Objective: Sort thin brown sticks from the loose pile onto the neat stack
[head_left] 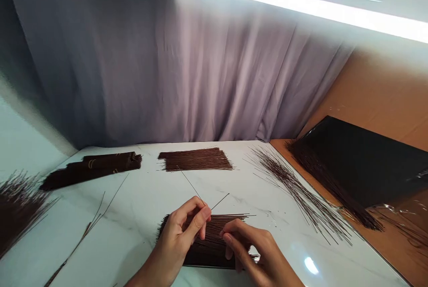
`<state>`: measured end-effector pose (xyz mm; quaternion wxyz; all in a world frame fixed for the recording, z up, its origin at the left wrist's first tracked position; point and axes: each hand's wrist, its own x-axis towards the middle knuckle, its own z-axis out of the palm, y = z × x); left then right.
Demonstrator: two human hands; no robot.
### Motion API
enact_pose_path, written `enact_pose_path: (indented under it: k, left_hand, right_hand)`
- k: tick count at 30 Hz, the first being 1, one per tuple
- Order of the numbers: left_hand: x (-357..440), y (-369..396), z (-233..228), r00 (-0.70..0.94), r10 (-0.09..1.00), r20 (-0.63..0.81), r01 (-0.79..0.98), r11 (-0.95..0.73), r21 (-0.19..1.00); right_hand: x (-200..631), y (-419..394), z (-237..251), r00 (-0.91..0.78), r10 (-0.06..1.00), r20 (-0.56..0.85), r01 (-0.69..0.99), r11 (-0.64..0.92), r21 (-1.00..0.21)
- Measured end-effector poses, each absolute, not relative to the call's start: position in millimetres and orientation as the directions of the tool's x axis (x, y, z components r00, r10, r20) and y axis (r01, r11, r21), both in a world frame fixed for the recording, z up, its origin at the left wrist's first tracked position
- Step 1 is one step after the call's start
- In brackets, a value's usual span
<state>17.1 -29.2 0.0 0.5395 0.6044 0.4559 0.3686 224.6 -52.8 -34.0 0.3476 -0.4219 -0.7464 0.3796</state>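
Note:
Between the thumb and forefinger of my left hand (185, 226) is pinched a thin dark brown strand (190, 185), like a fine stick or wire. One end points up and left, and another length (220, 201) slants up to the right from the same fingertips. Whether these are one bent strand or two, I cannot tell. My right hand (249, 247) is closed, thumb against curled fingers, slightly right of and below the left. Anything in its pinch is too small to make out. Beneath both hands lies a dense pile of brown strands (217, 233), partly covered by them.
Farther back sits a neat flat bundle of strands (197, 159). Dark tied bundles (110, 162) lie back left, with bushy strands (20, 211) and a few loose ones (88, 229) nearer. Scattered strands (294, 184) spread at right, beside a black sheet (361, 162). A curtain (207, 77) hangs behind.

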Motion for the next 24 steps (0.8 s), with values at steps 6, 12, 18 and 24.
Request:
enact_pose_path:
  k: [6,12,18,24]
  left_hand:
    - [16.4,-28.5,-5.4,0.312,0.95,-0.028,0.142,-0.018,0.99]
    - [14.2,-27.6,-5.2,0.315,0.949,-0.016,0.153,-0.034,0.988]
    - [14.3,-27.6,-0.5,0.318,0.948,-0.019,0.162,-0.035,0.986]
    - [16.4,-28.1,-4.1,0.311,0.95,-0.021,0.15,-0.027,0.988]
  right_hand:
    - [224.3,-52.1,-33.3,-0.402,0.893,0.201,0.375,0.36,-0.854]
    - [225.8,-51.7,-32.4,-0.345,0.906,0.246,0.362,0.37,-0.856]
    - [228.3,-52.3,-30.0,-0.338,0.905,0.26,0.365,0.38,-0.85]
    - [224.4,-53.5,-30.6,-0.385,0.89,0.244,0.367,0.39,-0.845]
